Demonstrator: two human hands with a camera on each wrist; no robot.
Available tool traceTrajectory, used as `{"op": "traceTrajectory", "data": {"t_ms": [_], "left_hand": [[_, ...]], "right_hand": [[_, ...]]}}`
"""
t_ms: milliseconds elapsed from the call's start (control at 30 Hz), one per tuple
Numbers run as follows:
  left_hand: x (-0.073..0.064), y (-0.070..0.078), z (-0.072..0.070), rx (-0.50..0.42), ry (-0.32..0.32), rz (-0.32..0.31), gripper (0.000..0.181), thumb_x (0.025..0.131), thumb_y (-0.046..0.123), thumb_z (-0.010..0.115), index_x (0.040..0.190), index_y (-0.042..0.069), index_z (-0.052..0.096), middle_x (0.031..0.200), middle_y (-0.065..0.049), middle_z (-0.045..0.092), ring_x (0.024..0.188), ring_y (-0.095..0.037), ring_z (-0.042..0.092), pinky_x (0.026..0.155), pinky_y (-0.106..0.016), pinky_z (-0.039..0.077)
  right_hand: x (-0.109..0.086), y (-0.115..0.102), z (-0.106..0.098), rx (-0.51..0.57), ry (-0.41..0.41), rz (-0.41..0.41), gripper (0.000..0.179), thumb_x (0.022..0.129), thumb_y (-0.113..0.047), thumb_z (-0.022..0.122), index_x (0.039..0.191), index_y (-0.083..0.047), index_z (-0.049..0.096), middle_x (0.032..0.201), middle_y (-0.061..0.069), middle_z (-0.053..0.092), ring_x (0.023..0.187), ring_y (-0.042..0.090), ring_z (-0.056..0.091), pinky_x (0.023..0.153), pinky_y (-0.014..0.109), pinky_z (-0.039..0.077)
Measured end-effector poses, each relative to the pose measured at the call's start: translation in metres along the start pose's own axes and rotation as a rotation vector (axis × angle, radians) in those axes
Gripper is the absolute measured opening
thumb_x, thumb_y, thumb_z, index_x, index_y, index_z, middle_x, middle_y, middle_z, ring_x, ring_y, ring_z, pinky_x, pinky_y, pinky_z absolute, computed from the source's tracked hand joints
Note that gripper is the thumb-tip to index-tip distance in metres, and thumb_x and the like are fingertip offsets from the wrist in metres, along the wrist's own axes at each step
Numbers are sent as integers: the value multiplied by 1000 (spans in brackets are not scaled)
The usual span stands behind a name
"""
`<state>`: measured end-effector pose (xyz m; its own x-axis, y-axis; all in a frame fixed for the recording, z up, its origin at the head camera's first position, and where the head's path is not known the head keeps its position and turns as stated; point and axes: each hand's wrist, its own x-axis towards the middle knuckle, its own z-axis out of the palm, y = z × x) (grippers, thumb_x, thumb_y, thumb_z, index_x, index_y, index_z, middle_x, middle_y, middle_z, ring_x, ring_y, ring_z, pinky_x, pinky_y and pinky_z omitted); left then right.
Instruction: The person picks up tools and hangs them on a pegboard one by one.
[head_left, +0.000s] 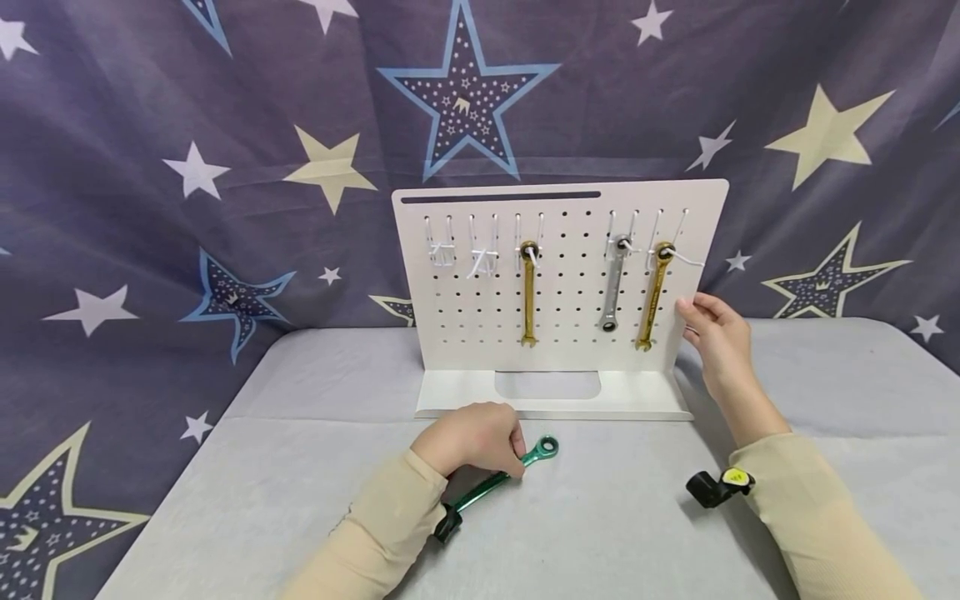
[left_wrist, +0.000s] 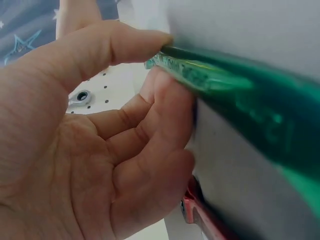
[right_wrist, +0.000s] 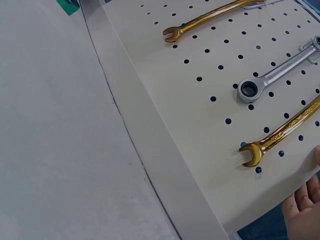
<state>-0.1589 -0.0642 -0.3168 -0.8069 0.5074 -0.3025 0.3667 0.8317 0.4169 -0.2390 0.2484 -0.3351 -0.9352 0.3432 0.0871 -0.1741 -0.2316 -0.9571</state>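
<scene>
My left hand [head_left: 480, 437] pinches a green ratcheting combination wrench [head_left: 483, 490] between thumb and fingers, low over the table in front of the pegboard. Its ring end points to the right, away from the wrist. With the thumb in front and fingers behind, my right hand [head_left: 722, 337] holds the right edge of the white pegboard [head_left: 480, 317]. On the board's hooks hang a gold wrench [head_left: 528, 296] near the middle, a silver wrench [head_left: 613, 287] and a second gold wrench [head_left: 654, 300] at the right.
Two pairs of white hooks [head_left: 442, 252] at the board's left carry no wrench. A red tool [left_wrist: 192, 207] shows below the fingers in the left wrist view. The board's base [head_left: 457, 392] rests on the grey-covered table [head_left: 315, 467], before a star-patterned curtain [head_left: 247, 158].
</scene>
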Motion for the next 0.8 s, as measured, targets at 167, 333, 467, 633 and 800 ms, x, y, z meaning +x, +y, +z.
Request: {"op": "traceTrajectory", "data": {"t_ms": [167,333,467,633,800], "left_hand": [[1,-2,1,-3,-6,6,20,79,16,78,67,15,62,62,8,53,57,-8,46,56,-23,38],[4,-5,0,-20,-26,27,39,83,16,71,55,18,43,51,9,35,49,-8,32,52,-24,27],[6,-7,-2,-77,-34,36,28,85,13,67,62,15,50,55,7,48,51,-9,39,53,-23,31],[7,-6,-7,-205,-19,28,7,91,11,63,89,9,57,69,1,63,51,-10,45,52,-23,36],[7,-7,-10,-304,-5,18,10,94,11,61,101,7,56,75,-2,67,48,-10,43,48,-23,36]], "right_hand": [[0,0,0,-6,3,4,18,90,-17,74,100,-12,61,87,-5,57,79,4,55,68,15,49],[-1,-1,0,3,0,6,17,90,-18,74,100,-12,61,88,-5,57,80,4,55,68,15,49],[-1,-1,0,22,-5,2,14,90,-16,75,97,-14,63,87,-5,57,80,4,55,67,15,49],[0,-1,0,30,-7,-4,12,90,-15,75,94,-15,64,86,-5,57,79,5,54,67,15,49],[-1,-1,1,20,-5,-1,13,90,-17,75,96,-14,63,87,-5,56,80,5,54,67,15,49]]}}
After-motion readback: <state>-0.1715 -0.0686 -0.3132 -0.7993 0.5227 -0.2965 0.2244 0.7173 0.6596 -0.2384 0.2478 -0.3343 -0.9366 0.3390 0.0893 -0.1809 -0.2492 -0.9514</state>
